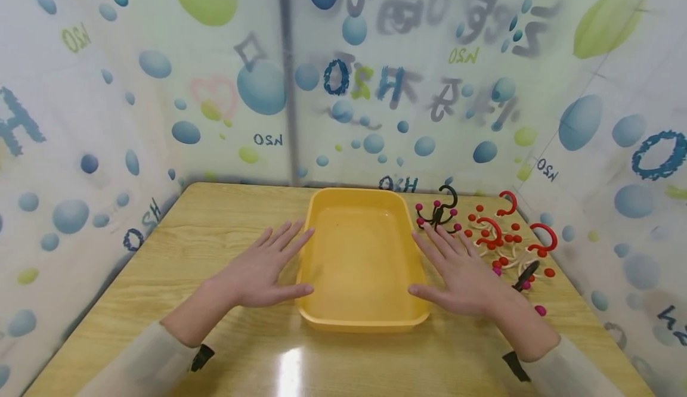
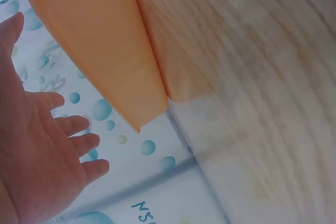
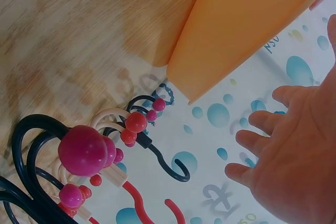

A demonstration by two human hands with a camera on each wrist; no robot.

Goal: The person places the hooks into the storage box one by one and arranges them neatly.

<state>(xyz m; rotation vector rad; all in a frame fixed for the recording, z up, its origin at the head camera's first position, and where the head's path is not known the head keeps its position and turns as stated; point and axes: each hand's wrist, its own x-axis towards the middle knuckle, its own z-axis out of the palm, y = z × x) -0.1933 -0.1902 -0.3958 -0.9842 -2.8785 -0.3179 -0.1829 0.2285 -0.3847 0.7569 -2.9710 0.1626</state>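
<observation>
A yellow-orange plastic tray (image 1: pixel 362 326) lies on the table between my two hands. My left hand (image 1: pixel 263 269) is at its left rim, fingers straight and spread, palm toward the tray. At the right rim is my right hand (image 1: pixel 456 275), with straight fingers too. Both hands hold nothing; their fingertips overlap the rim in the head view. Each wrist view shows its hand with fingers extended beside the tray's side wall (image 2: pixel 100 40). Just beyond my right fingers lies a black hooked piece (image 1: pixel 438 214) with several curved prongs tipped in magenta balls.
To the right of my right hand lie several cream-pronged pieces with red hooks (image 1: pixel 544 237) and red balls. A black handle (image 1: pixel 528 275) and magenta ball (image 1: pixel 539 310) show among them. The wooden table (image 1: pixel 236 349) meets walls of patterned sheeting (image 1: pixel 231 146) at the back and sides.
</observation>
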